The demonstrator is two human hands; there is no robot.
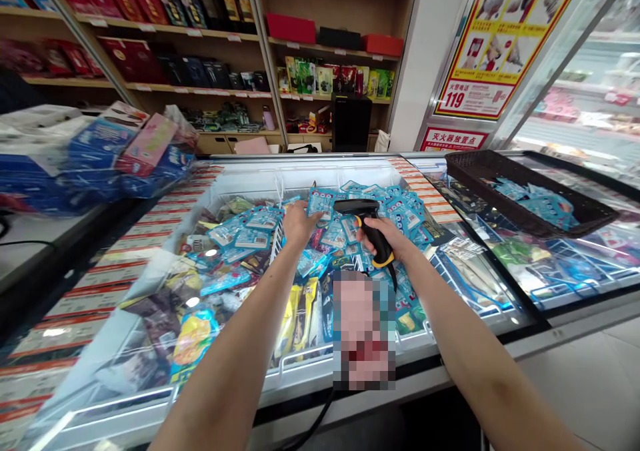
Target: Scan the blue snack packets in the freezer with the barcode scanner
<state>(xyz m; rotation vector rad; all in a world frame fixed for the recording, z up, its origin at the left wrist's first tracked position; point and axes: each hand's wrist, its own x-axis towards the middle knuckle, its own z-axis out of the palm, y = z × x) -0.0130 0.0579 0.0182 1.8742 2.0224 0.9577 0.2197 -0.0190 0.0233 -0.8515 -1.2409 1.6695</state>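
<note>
My right hand [393, 235] is wrapped round the grip of a black and yellow barcode scanner [376, 240], whose head points left. Between the fingers of my left hand [299, 224] is a light blue packet [321, 201] with a printed label, held just left of the scanner head. Both hands are over a chest freezer [240, 171]. More blue packets [407, 204] lie heaped behind and right of the scanner, and others [253, 237] lie to the left of my left hand. Yellow-wrapped items [303, 311] stand in a wire basket nearer me.
A dark woven basket [595, 219] with blue packets sits on the freezer at right. Blue cartons [100, 147] are stacked at left. Striped price labels [120, 264] run along the glass. The scanner's cable [320, 417] hangs over the front edge. Stocked shelves [200, 91] stand behind.
</note>
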